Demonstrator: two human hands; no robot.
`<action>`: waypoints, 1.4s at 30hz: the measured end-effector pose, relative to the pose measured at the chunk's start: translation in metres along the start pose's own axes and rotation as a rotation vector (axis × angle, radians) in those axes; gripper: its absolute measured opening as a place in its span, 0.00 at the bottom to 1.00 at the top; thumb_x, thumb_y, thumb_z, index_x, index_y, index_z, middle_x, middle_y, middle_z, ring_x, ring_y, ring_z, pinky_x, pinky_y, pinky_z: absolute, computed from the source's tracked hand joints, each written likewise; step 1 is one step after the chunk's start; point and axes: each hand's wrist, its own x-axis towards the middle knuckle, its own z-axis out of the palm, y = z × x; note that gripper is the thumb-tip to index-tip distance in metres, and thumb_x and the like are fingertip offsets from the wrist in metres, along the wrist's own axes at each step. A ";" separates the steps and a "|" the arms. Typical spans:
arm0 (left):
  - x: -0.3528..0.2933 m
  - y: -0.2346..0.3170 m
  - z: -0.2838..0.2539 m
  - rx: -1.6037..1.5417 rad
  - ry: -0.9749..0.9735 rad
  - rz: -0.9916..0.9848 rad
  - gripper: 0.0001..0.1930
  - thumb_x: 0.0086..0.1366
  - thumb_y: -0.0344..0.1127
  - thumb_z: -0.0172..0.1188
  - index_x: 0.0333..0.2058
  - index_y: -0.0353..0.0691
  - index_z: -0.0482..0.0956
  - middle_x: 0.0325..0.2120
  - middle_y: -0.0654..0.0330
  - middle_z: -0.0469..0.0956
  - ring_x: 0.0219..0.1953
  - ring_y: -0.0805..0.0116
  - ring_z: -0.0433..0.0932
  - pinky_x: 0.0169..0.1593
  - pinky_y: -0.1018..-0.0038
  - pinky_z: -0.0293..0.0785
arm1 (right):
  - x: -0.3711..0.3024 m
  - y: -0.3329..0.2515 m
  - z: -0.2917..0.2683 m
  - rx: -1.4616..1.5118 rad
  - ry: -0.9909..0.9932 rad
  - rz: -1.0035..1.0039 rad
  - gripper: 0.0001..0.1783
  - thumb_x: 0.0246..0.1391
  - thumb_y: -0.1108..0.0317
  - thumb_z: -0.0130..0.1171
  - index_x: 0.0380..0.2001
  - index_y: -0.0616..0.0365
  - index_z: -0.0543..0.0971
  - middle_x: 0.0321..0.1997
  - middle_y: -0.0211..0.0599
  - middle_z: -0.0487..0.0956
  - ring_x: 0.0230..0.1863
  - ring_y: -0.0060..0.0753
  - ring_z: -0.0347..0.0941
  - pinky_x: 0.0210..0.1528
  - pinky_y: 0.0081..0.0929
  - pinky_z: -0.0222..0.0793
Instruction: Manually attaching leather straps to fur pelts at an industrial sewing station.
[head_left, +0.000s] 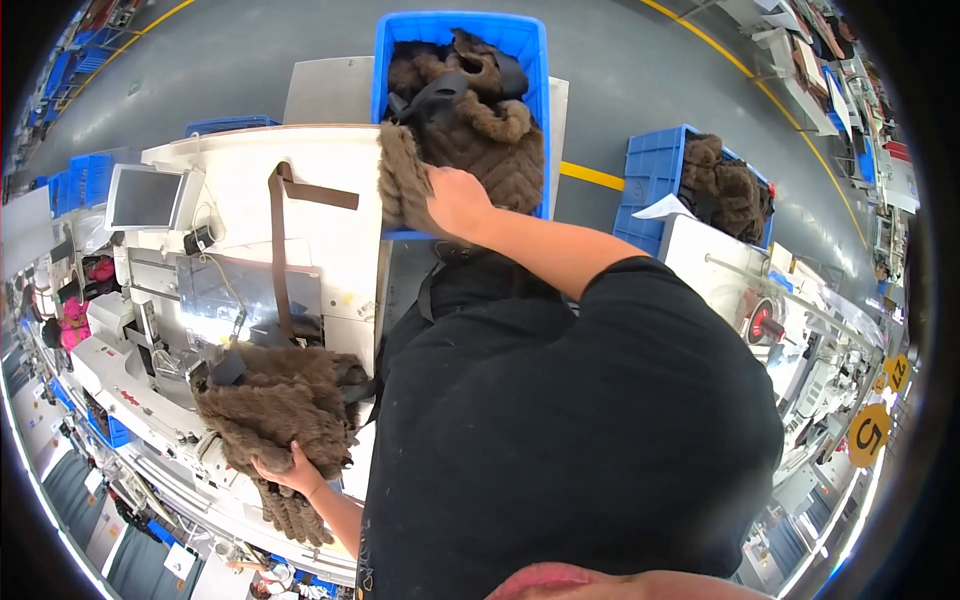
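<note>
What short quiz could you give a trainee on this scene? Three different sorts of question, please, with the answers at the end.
1. Choose one: what does the right hand hold? A, scissors; B, fur; C, a bottle.
2. True or false: the left hand is inside the blue bin.
3. Fill the gap: the bent strap on the white table is ____ in colour.

Key:
1. B.
2. False; it is on another fur piece, at the lower left of the picture.
3. Brown.
</note>
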 end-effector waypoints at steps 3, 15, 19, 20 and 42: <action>0.001 -0.003 0.000 -0.042 0.006 -0.037 0.47 0.57 0.56 0.69 0.66 0.41 0.53 0.64 0.47 0.59 0.64 0.43 0.60 0.64 0.43 0.60 | -0.020 -0.024 -0.026 -0.124 -0.019 -0.167 0.31 0.51 0.69 0.54 0.61 0.63 0.69 0.37 0.48 0.78 0.41 0.49 0.76 0.44 0.39 0.74; 0.015 0.069 -0.023 -0.214 0.113 -0.118 0.45 0.38 0.41 0.82 0.54 0.35 0.68 0.59 0.47 0.67 0.63 0.42 0.62 0.64 0.53 0.59 | -0.006 -0.131 -0.097 -0.314 -0.075 -0.662 0.30 0.43 0.77 0.52 0.53 0.44 0.80 0.43 0.40 0.81 0.45 0.47 0.76 0.47 0.41 0.72; 0.024 0.083 -0.030 -0.057 0.079 -0.194 0.40 0.36 0.52 0.80 0.44 0.38 0.72 0.55 0.53 0.73 0.62 0.45 0.65 0.63 0.52 0.60 | 0.023 -0.181 -0.114 -0.321 -0.103 -0.898 0.26 0.39 0.83 0.50 0.43 0.54 0.84 0.43 0.40 0.81 0.50 0.47 0.75 0.55 0.37 0.67; 0.026 0.083 -0.032 -0.052 0.100 -0.224 0.40 0.36 0.52 0.80 0.44 0.38 0.72 0.55 0.53 0.73 0.62 0.45 0.65 0.63 0.52 0.60 | 0.026 -0.190 -0.117 -0.388 -0.090 -0.970 0.26 0.39 0.83 0.49 0.43 0.55 0.83 0.42 0.40 0.81 0.51 0.46 0.74 0.57 0.37 0.66; 0.011 0.075 -0.042 -0.106 0.021 -0.233 0.37 0.46 0.65 0.68 0.48 0.45 0.73 0.59 0.61 0.68 0.68 0.57 0.58 0.63 0.31 0.49 | -0.175 -0.472 0.082 -0.531 -0.548 -2.147 0.06 0.41 0.66 0.57 0.16 0.54 0.76 0.32 0.29 0.78 0.57 0.42 0.70 0.70 0.68 0.43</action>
